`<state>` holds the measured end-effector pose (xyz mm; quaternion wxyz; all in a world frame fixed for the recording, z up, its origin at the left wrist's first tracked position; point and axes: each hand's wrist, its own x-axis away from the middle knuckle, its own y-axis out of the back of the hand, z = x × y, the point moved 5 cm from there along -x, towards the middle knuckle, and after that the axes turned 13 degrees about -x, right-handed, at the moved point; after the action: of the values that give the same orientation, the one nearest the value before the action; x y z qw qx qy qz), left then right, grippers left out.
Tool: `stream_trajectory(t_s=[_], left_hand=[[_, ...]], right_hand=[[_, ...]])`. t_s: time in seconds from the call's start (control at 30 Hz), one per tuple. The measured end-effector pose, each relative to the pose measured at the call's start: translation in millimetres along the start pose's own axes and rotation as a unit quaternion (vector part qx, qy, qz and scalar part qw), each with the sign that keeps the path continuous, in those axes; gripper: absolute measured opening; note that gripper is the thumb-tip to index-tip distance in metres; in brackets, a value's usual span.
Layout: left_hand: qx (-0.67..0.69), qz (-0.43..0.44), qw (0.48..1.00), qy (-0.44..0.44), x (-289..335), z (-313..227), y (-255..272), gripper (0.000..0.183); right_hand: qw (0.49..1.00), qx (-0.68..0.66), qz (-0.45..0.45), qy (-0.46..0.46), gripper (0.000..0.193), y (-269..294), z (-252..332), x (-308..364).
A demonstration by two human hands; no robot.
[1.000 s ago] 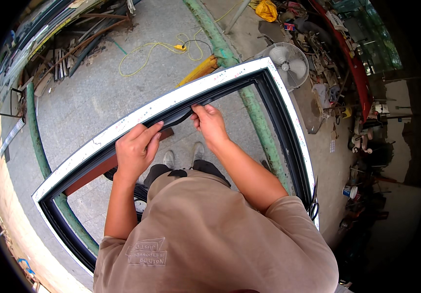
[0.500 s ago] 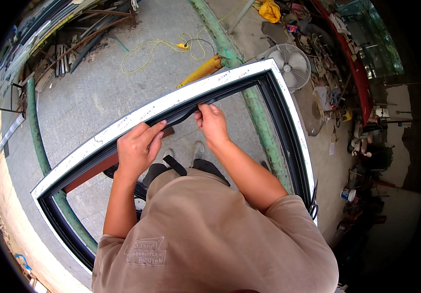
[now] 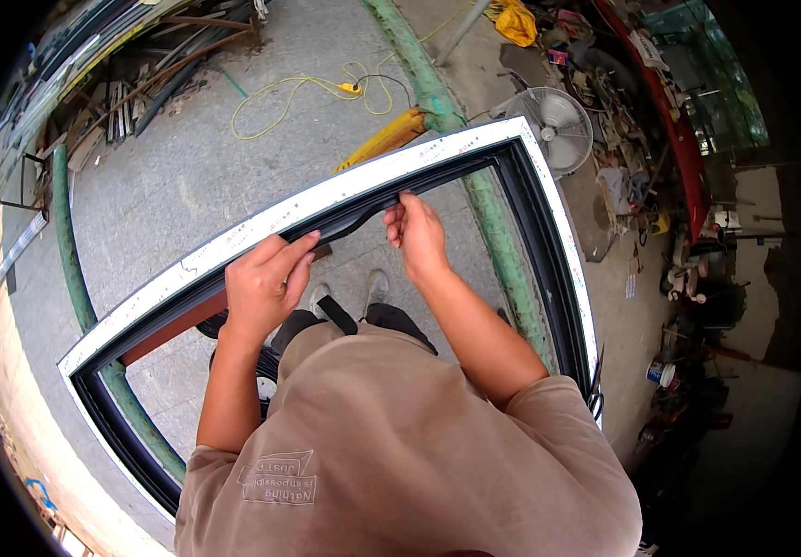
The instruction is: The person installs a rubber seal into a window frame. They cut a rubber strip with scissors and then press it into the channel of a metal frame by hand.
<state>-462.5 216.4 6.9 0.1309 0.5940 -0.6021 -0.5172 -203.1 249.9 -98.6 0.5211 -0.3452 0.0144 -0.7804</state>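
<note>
A large frame [image 3: 275, 215], faced with white printed film and black along its inner side, surrounds me on several sides. Between my hands a black rubber sealing strip [image 3: 356, 224] bows slightly away from the frame's far bar. My left hand [image 3: 261, 283] pinches the strip against the inner edge, index finger stretched along it and thumb below. Further right, my right hand [image 3: 419, 239] grips the strip between thumb and fingertips, close to the black channel. The strip's course under the fingers is hidden.
Green beams [image 3: 502, 246] pass beneath the frame. Scissors [image 3: 596, 401] hang at its right side. A fan [image 3: 563, 130] stands beyond the far right corner; a yellow cord [image 3: 280, 119] lies on the floor. A reddish-brown bar [image 3: 177, 327] sits inside the left part.
My right hand has slid a little to the right along the far bar, so a longer piece of sealing strip shows between the hands. My left hand stays nearly in place.
</note>
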Motion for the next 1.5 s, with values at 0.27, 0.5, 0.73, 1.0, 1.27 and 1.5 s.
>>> stream_trajectory(t_s=[0.27,0.5,0.73,1.0,1.27,1.5], left_hand=[[0.011,-0.008,1.0,-0.001,-1,-2,2,0.034],[-0.006,0.005,1.0,0.002,1,0,-1,0.033],[0.022,0.07,0.995,0.064,19,-2,4,0.034],[0.155,0.267,0.912,0.272,100,29,-22,0.025],[0.172,0.401,0.88,0.19,173,73,-43,0.022],[0.075,0.185,0.96,0.194,139,60,17,0.017]], right_hand=[[1.0,0.01,-0.016,0.02,0.04,3,0,-5],[0.993,0.078,0.088,-0.012,0.027,-27,-23,21],[0.998,0.026,0.057,-0.019,0.025,-30,-27,15],[0.999,0.03,0.033,0.003,0.023,-30,-28,15],[1.0,0.009,0.024,0.011,0.022,-29,-29,13],[0.999,-0.004,0.037,0.017,0.025,-26,-30,12]])
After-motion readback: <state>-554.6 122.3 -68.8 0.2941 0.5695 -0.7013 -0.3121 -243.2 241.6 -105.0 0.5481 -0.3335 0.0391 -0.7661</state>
